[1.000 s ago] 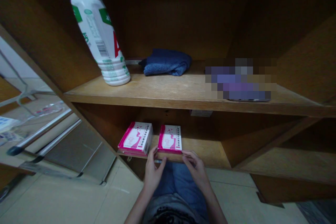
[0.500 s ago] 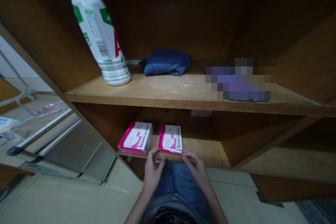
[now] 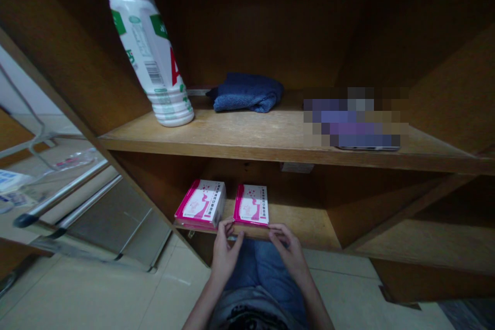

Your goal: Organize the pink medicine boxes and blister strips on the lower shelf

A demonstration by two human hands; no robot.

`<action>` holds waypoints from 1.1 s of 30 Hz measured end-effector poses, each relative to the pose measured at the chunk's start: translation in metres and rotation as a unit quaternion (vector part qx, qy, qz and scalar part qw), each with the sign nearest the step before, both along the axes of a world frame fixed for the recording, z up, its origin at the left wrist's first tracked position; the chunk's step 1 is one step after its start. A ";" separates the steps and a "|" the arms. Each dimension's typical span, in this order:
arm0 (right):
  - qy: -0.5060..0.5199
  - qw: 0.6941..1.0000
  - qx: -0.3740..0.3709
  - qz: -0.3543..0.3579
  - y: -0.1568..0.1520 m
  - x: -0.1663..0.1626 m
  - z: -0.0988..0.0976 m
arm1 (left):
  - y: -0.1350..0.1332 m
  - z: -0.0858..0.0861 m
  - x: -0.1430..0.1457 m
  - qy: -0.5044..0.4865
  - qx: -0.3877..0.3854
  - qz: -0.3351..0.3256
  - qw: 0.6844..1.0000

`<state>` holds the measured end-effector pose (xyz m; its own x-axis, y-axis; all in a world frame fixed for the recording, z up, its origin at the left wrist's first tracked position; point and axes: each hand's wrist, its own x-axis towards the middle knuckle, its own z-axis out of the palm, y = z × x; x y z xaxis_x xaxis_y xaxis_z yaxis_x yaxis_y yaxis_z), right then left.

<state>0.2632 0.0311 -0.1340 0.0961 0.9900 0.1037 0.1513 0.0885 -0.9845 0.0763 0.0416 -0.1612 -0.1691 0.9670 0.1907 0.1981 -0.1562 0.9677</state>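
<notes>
Lying flat on the lower shelf point(image 3: 301, 218), close to its front edge, the small pink and white box point(image 3: 251, 204) is the thing I have both hands at. My left hand point(image 3: 225, 247) has its fingertips at the near left corner, and I see the thumb set apart from the fingers. My right hand point(image 3: 286, 246) has its fingertips at the near right corner, its thumb a little apart from the first finger. From this far off I can't tell how hard either hand presses. I think the box is thin card, so it should be stiff along the edges but easy to dent or bend if squeezed. It looks light, though I can't see what is inside. The top has a bit of shine and might slide under a fingertip. The two long sides look like the best place to hold it, with a soft pinch, as the near edge is thin. Just beside it, with a gap between, is a thicker pink and white stack point(image 3: 203, 201). On the upper shelf point(image 3: 232, 134) stand a white bottle point(image 3: 152, 59), a folded blue cloth point(image 3: 249, 94), and a blurred thing point(image 3: 358, 122) I can't make out. Off to the left is a metal rack point(image 3: 83, 191).
</notes>
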 end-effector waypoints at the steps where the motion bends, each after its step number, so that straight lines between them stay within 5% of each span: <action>1: -0.001 1.000 -0.001 0.000 0.000 0.000 0.000 | 0.000 0.000 0.000 0.002 -0.003 0.000 1.000; 20: -0.017 1.000 0.013 0.016 0.004 0.000 -0.006 | 0.008 0.023 0.002 0.061 -0.014 0.007 0.998; 27: -0.072 0.996 0.020 -0.053 0.010 -0.014 -0.007 | 0.013 0.023 0.007 0.038 -0.029 0.041 0.998; 33: -0.080 0.995 0.059 -0.001 0.011 -0.013 -0.004 | 0.012 0.018 0.011 -0.008 -0.048 0.058 0.997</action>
<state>0.2502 0.0419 -0.1382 0.0712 0.9698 0.2333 0.3055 0.2014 -0.9306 0.0872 0.0536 -0.1428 -0.2828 0.9545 0.0947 0.1930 -0.0401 0.9804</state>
